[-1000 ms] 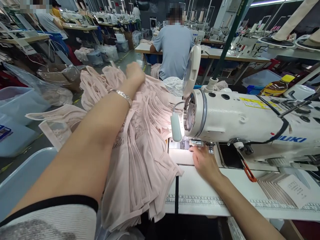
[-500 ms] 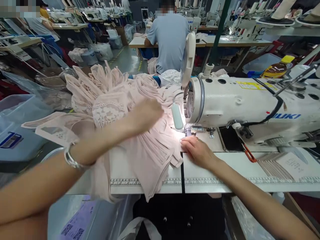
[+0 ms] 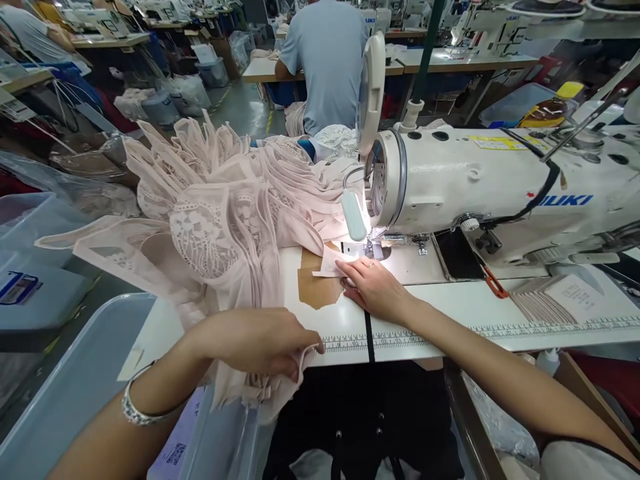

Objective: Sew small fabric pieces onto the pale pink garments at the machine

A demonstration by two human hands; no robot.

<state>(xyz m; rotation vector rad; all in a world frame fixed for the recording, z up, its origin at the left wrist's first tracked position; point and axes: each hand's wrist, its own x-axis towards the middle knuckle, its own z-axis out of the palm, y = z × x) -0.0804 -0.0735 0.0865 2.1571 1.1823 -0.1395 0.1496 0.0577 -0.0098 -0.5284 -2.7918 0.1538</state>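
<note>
My left hand is closed around the gathered lower edge of pale pink lace bra garments at the table's front edge. These garments lie piled in layers left of the sewing machine, straps fanned out at the back. Close to the needle and presser foot, my right hand has its fingers pressed on the end of a pink fabric strip. A small loop-like object shows under those fingers; I cannot make out what it is.
A brown patch shows on the white table. A dark phone, orange-handled tool and stacked fabric pieces lie right. A blue bin stands left. A person in a blue shirt sits ahead.
My left hand has come down and toward me from above the pile, drawing the lower fabric left and uncovering the table and brown patch. My right hand remains by the needle.
</note>
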